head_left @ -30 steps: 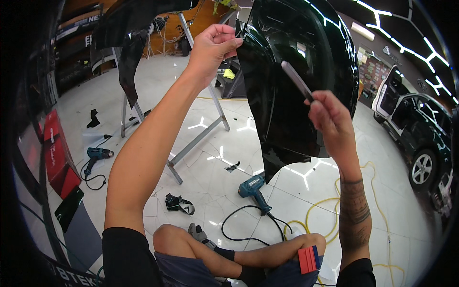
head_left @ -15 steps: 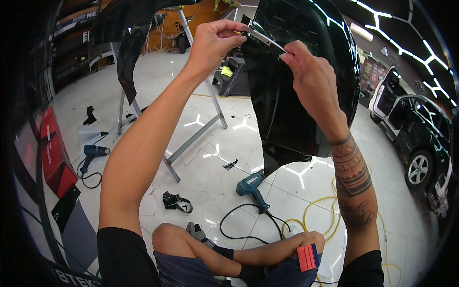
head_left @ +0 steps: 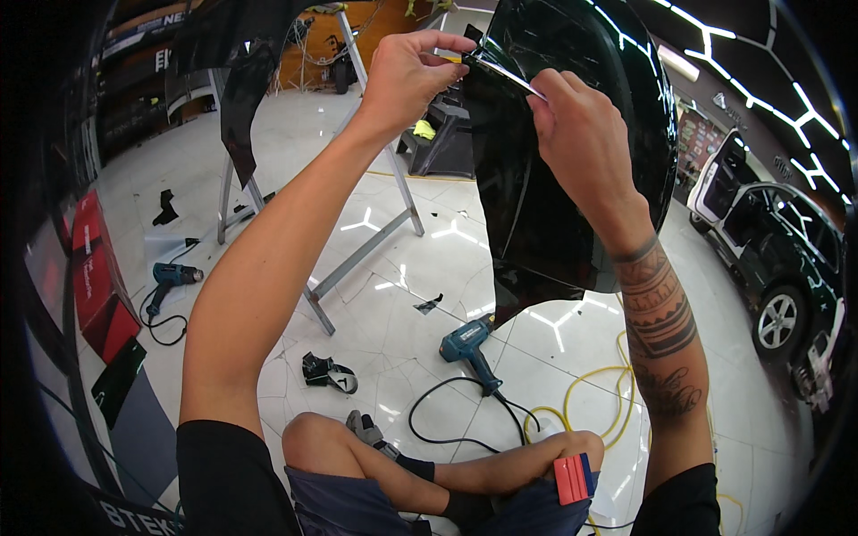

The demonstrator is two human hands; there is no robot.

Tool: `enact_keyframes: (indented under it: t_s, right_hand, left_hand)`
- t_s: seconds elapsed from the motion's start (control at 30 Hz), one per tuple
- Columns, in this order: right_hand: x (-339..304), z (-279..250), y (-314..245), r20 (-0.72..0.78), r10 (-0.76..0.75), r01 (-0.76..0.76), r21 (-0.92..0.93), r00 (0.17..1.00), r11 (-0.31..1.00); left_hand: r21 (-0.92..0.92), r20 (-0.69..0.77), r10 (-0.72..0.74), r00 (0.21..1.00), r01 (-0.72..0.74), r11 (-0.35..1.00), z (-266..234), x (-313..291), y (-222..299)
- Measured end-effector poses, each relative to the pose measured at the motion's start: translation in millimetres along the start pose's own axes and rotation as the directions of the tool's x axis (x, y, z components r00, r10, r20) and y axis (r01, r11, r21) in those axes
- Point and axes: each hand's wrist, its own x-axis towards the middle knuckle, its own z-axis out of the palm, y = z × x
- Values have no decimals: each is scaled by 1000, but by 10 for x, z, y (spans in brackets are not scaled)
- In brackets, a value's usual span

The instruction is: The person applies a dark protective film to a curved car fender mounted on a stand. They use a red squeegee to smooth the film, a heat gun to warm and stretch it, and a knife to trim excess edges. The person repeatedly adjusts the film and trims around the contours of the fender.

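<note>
In front of me stands a glossy dark green car panel [head_left: 594, 107] with black film [head_left: 527, 205] hanging along its left side. My left hand [head_left: 411, 76] is at the panel's upper left corner, thumb and fingertips pinched on the film's edge. My right hand [head_left: 585, 134] is closed round a slim silver utility knife [head_left: 508, 73]. The knife slants up and left along the panel's edge, its far end close to my left fingertips. Exactly where its tip touches is too small to tell.
A teal heat gun [head_left: 469, 344] lies on the floor below the panel, another heat gun [head_left: 170, 284] at left. A yellow hose [head_left: 572, 393] curls nearby. A metal stand [head_left: 366, 250] is beyond my left arm. A red squeegee [head_left: 572, 480] rests on my knee. A car [head_left: 778, 259] stands right.
The knife has turned, now showing its narrow bright edge. My left index finger is straighter and has shifted slightly right along with the film's corner.
</note>
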Motion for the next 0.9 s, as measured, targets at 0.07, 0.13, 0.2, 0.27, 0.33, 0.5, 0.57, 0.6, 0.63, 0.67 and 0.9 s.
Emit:
enact_keyframes:
  t_s: [0.07,0.13,0.2,0.27,0.33,0.5,0.57,0.6,0.63,0.67,0.9]
  right_hand:
    - [-3,-16,-4,10,2,-2,9,1000,1000]
    - [-4,-24,-15,26,4,-5,12,1000,1000]
    - [-5,-37,-19,46,9,-9,5,999,1000]
    - [4,-20,-18,42,-4,5,-14,999,1000]
    - [12,-5,-28,45,-19,21,-51,999,998]
    - [47,-11,-86,83,-21,34,-162,996,986]
    - [65,-26,-104,90,-32,45,-149,995,988]
    - [74,-30,-109,93,-37,50,-142,995,989]
    - [78,-27,-110,100,-31,45,-150,995,988]
    - [98,-22,-114,106,-28,45,-157,994,987]
    - [85,-94,-115,163,73,-43,-185,984,982]
  left_hand:
    - [34,-6,17,1000,-17,999,-9,5,-1]
    - [-1,-3,26,1000,-26,1000,-11,20,-37]
    - [-13,-2,39,999,-39,999,-4,28,-45]
    - [2,-4,51,999,-51,999,-2,27,-52]
    - [24,0,48,999,-48,999,-10,22,-56]
    - [87,-17,81,997,-80,993,11,10,-53]
    - [105,-26,103,994,-100,989,30,6,-47]
    - [80,-47,119,992,-115,990,45,9,-56]
    - [55,-69,134,989,-130,990,68,16,-70]
    - [32,-96,149,984,-146,989,79,31,-92]
    - [199,-41,372,927,-357,913,-54,108,-162]
